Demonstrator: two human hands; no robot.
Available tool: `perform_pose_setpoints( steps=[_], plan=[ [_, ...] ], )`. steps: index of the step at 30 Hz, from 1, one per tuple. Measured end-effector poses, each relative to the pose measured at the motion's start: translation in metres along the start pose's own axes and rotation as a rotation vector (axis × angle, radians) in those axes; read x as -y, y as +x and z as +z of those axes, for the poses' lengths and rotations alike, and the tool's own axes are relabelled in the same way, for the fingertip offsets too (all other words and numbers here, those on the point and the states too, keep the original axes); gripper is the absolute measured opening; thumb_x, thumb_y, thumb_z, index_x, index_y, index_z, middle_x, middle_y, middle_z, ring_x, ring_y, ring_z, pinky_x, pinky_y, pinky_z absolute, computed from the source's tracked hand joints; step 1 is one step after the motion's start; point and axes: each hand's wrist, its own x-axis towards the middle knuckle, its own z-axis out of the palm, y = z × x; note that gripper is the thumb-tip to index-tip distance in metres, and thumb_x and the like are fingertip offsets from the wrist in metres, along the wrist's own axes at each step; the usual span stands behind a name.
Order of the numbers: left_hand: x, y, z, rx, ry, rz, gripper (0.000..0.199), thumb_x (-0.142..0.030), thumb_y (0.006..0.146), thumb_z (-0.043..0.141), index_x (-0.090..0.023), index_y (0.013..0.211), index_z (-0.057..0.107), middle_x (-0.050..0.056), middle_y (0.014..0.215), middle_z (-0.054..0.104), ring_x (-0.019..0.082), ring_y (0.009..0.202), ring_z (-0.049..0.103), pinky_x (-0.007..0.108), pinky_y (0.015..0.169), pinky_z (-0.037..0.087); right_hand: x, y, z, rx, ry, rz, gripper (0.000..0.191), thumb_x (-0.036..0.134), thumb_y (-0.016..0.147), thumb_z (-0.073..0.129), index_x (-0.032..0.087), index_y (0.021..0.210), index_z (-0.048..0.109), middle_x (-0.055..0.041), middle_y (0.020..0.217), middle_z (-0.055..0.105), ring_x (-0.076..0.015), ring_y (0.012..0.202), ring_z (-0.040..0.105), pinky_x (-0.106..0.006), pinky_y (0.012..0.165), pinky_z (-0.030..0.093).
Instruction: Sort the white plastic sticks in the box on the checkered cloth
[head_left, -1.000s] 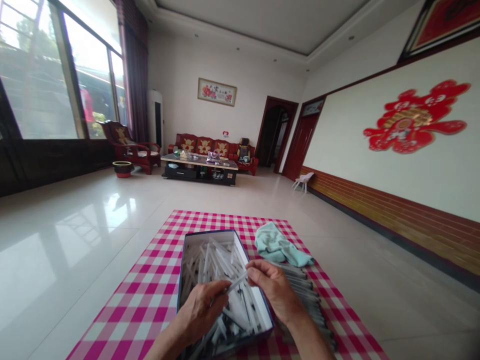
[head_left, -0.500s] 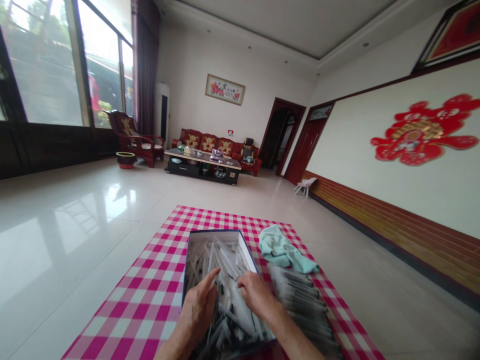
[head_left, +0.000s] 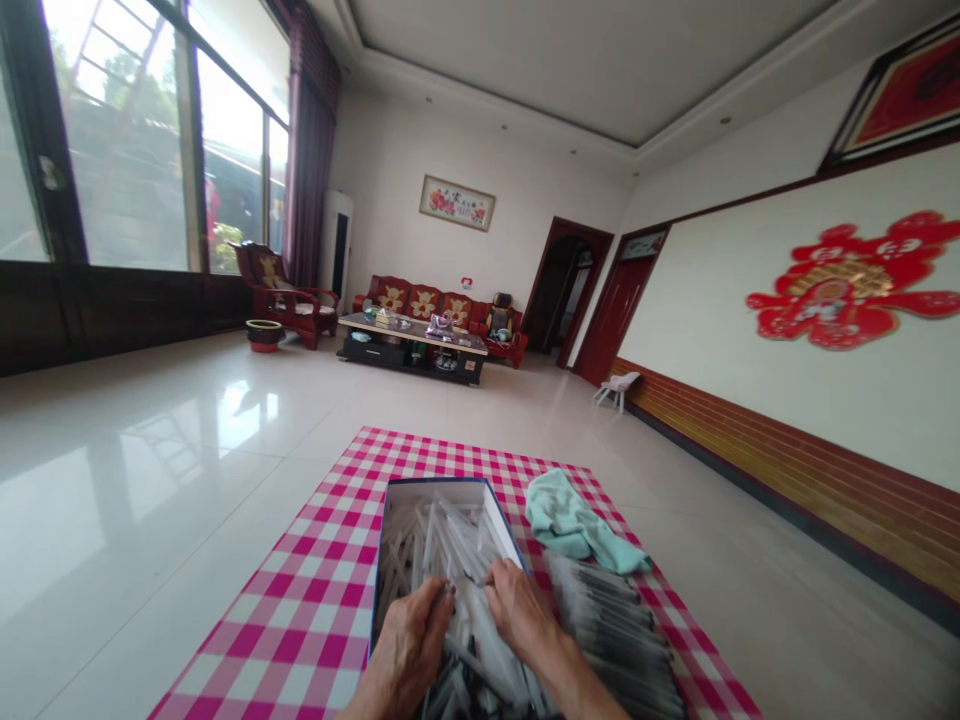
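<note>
An open box (head_left: 491, 510) with a blue rim and white inner walls holds a jumble of translucent white tubes (head_left: 429, 535), like pen barrels, with small black pieces among them. Over its left near part is my left hand (head_left: 411, 635), thumb and index finger pressed together; a tiny bit shows at the tips, too small to name. My right hand (head_left: 521, 610) is over the box's right side, fingers curled into a pinch towards the left hand. What it holds is hidden. Right of the box lies a row of slim, pen-like clear pieces with dark ends (head_left: 619, 640).
A pink-and-white checked cloth (head_left: 289, 610) covers the table. Behind the row of pieces lies a crumpled mint-green cloth (head_left: 577, 520). Farther off are a low coffee table (head_left: 412, 345), a red wooden sofa (head_left: 420, 300), an armchair (head_left: 281, 295) and a small stool (head_left: 617, 388).
My left hand's index finger, stretched out before, is now folded against the thumb. The right hand stays over the box's right side. The whole view has shifted slightly, with things lower in the picture.
</note>
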Motion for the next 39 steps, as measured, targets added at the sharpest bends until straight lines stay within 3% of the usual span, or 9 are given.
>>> perform_pose_setpoints(
  steps=[4, 7, 9, 16, 23, 29, 35, 39],
  plan=[
    [0.002, 0.000, 0.000, 0.047, 0.221, 0.090, 0.011, -0.027, 0.079, 0.064, -0.024, 0.088, 0.071, 0.001, 0.061, 0.062, 0.015, 0.058, 0.054, 0.017, 0.056, 0.038, 0.016, -0.010, -0.007, 0.042, 0.324, 0.024, 0.016, 0.029, 0.084, 0.047, 0.018, 0.087, 0.059, -0.0027, 0.073, 0.066, -0.0174, 0.067, 0.063, -0.025, 0.061, 0.046],
    [0.003, -0.001, 0.000, 0.105, 0.333, 0.130, 0.018, -0.029, 0.082, 0.060, -0.025, 0.096, 0.071, 0.002, 0.065, 0.066, 0.014, 0.056, 0.054, 0.017, 0.057, 0.038, 0.024, -0.022, -0.002, 0.057, 0.690, 0.094, 0.020, 0.034, 0.082, 0.054, 0.018, 0.092, 0.060, -0.0025, 0.079, 0.066, -0.0161, 0.068, 0.062, -0.024, 0.061, 0.048],
    [0.002, -0.002, 0.000, 0.145, 0.348, 0.148, 0.020, -0.028, 0.083, 0.058, -0.025, 0.098, 0.071, 0.003, 0.069, 0.067, 0.014, 0.058, 0.055, 0.016, 0.060, 0.039, 0.025, -0.029, 0.002, 0.037, 0.770, 0.115, 0.023, 0.034, 0.079, 0.058, 0.017, 0.094, 0.063, -0.0038, 0.083, 0.068, -0.0161, 0.068, 0.061, -0.025, 0.063, 0.048],
    [-0.005, -0.005, 0.004, 0.179, 0.117, 0.041, 0.015, -0.019, 0.076, 0.062, -0.022, 0.087, 0.072, 0.006, 0.075, 0.069, 0.018, 0.067, 0.058, 0.016, 0.066, 0.042, 0.026, -0.035, 0.001, -0.036, 0.660, 0.099, 0.023, 0.031, 0.079, 0.057, 0.018, 0.096, 0.068, -0.0074, 0.086, 0.070, -0.0207, 0.077, 0.064, -0.027, 0.067, 0.051],
    [-0.001, -0.006, 0.003, 0.211, 0.176, 0.099, 0.014, -0.022, 0.079, 0.061, -0.023, 0.087, 0.072, 0.006, 0.072, 0.068, 0.016, 0.066, 0.059, 0.016, 0.065, 0.042, 0.037, -0.038, -0.010, -0.045, 0.574, -0.012, 0.018, 0.021, 0.080, 0.054, 0.022, 0.089, 0.069, -0.0038, 0.087, 0.068, -0.0196, 0.084, 0.063, -0.026, 0.076, 0.049],
    [0.000, -0.007, 0.003, 0.208, 0.071, 0.072, 0.010, -0.026, 0.078, 0.060, -0.025, 0.076, 0.070, 0.006, 0.069, 0.067, 0.021, 0.073, 0.063, 0.020, 0.066, 0.047, 0.035, -0.040, -0.009, -0.032, 0.582, -0.064, 0.020, 0.016, 0.081, 0.052, 0.021, 0.091, 0.069, -0.0033, 0.086, 0.065, -0.0185, 0.083, 0.062, -0.026, 0.076, 0.048],
    [0.000, -0.007, 0.003, 0.232, 0.254, 0.151, 0.008, -0.023, 0.080, 0.063, -0.024, 0.079, 0.070, 0.004, 0.067, 0.066, 0.013, 0.060, 0.056, 0.015, 0.062, 0.041, 0.040, -0.044, -0.012, 0.001, 0.552, -0.103, 0.024, 0.015, 0.083, 0.050, 0.021, 0.096, 0.070, -0.0044, 0.086, 0.064, -0.0185, 0.084, 0.062, -0.027, 0.077, 0.048],
    [0.000, -0.007, 0.003, 0.243, 0.472, 0.257, 0.011, -0.025, 0.085, 0.057, -0.023, 0.082, 0.068, 0.004, 0.069, 0.066, 0.013, 0.061, 0.057, 0.018, 0.061, 0.039, 0.042, -0.046, -0.015, 0.011, 0.566, -0.098, 0.023, 0.017, 0.085, 0.049, 0.020, 0.096, 0.069, -0.0049, 0.087, 0.064, -0.0187, 0.084, 0.061, -0.028, 0.077, 0.047]
  ],
)
